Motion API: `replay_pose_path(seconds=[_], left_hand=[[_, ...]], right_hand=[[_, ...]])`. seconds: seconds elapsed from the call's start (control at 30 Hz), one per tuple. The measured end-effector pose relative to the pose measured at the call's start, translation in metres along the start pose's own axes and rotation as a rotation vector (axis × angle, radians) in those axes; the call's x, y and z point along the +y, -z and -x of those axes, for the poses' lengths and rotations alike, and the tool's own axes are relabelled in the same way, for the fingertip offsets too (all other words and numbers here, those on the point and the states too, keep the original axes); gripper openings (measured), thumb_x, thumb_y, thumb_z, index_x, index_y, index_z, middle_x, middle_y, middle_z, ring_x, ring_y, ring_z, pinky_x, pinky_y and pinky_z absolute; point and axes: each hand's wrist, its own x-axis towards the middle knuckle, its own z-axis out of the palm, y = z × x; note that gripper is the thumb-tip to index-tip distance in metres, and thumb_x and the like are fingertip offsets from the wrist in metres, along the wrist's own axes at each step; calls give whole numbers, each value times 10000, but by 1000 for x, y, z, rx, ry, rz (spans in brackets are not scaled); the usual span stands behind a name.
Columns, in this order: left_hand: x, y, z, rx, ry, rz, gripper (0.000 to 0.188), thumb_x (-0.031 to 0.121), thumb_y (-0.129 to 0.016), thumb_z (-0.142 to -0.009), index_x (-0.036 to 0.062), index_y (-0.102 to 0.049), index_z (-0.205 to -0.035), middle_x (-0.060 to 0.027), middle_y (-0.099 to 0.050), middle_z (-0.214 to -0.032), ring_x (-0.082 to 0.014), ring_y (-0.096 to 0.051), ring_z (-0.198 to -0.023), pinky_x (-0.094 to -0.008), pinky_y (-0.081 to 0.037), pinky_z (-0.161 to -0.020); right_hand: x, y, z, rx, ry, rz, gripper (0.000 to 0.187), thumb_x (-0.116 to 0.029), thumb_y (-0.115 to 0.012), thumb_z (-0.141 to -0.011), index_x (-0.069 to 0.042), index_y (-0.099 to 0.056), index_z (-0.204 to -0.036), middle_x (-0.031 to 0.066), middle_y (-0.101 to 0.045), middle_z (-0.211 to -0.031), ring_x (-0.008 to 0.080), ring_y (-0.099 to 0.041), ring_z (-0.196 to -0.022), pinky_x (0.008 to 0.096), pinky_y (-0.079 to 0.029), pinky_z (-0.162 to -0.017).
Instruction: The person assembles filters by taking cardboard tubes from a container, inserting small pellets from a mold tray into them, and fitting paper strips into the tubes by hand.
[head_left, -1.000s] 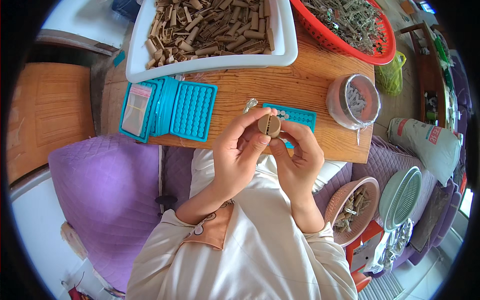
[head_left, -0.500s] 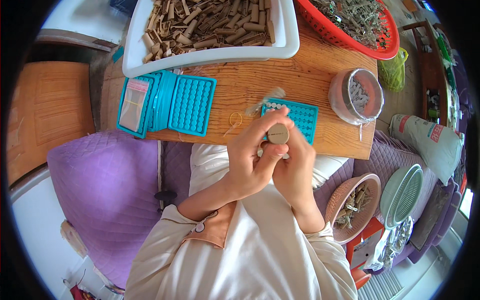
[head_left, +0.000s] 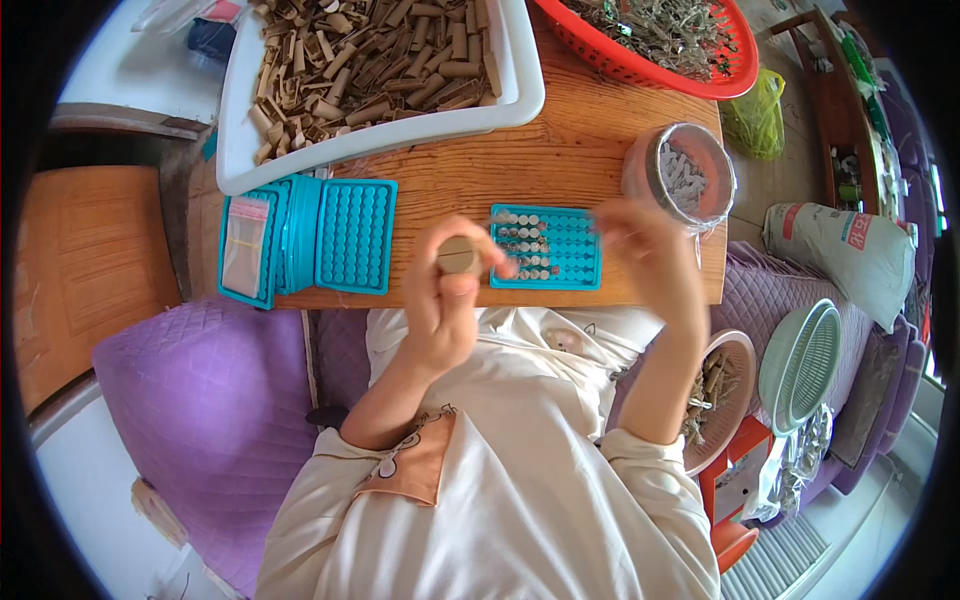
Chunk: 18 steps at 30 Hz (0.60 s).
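In my left hand (head_left: pixel 440 305), a tan cylindrical piece (head_left: pixel 458 256) is gripped with its round end facing up. That hand is over the table's front edge, just left of a blue tray (head_left: pixel 580 272) with rows of round pockets. Small pale discs (head_left: pixel 520 234) fill pockets in the left part of the tray. My right hand (head_left: pixel 640 240) is above the tray's right side, close to a clear round tub (head_left: pixel 638 170) of small grey-white pieces. Motion smears its fingers, so I cannot make out whether it holds anything.
A white bin (head_left: pixel 380 152) full of tan pieces stands at the back left, above a stack of blue trays (head_left: pixel 300 235) and another blue tray (head_left: pixel 357 238). At the back right is a red basket (head_left: pixel 738 80) of metal parts. A pink basket (head_left: pixel 742 365) sits right of my lap.
My hands were together around the tan piece; now they are apart. The left moved left with it, and the right moved right and away toward the tub, uncovering the tray. The view shifted slightly.
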Motion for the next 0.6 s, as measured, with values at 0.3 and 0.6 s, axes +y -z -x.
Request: replay_pose_path(seconds=[0.3, 0.6], left_hand=[[-8, 16, 10, -38, -75, -438, 358, 374, -464, -850, 20, -486, -897, -92, -527, -742, -172, -493, -549, -267, -385, -492], [-11, 12, 3, -221, -136, -449, 339, 342, -437, -866, 24, -472, -977, -115, -526, -812, -245, -497, -624, -330, -395, -544]], right_hand=[[68, 80, -68, 143, 54, 781, 201, -49, -591, -677, -23, -594, -876, 158, -593, -871, 329, -554, -819, 396, -446, -703], [67, 86, -75, 145, 144, 626, 169, -71, -551, -730, -38, -600, -888, 147, -602, -769, 269, -591, -702, 329, -460, -642]])
